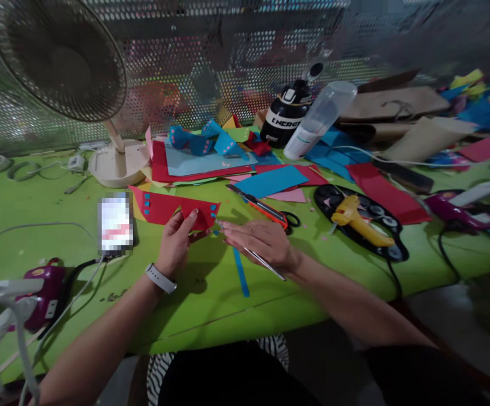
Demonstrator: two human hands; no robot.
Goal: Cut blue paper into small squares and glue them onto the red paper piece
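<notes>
My left hand [180, 237] pinches the lower edge of a red paper cutout [164, 210] shaped like a mask, holding it above the green table. Small blue squares sit on its left side in a column, with more at its right end. In my right hand [265, 245] is a thin metal rod-like tool [265, 264], possibly tweezers; its tip is by the blue squares at the cutout's right end. Whether the tip touches them I cannot tell. A narrow blue paper strip [241, 273] lies on the table below my hands, with tiny blue bits near the tip.
Scissors [291, 220] and an orange cutter [265, 210] lie beyond my right hand. To the right, a yellow glue gun [361, 223] rests on a black palette [325, 197]. A phone [115, 223], a fan [120, 163] and cables are left. Coloured paper [272, 180] and bottles [285, 115] stand behind.
</notes>
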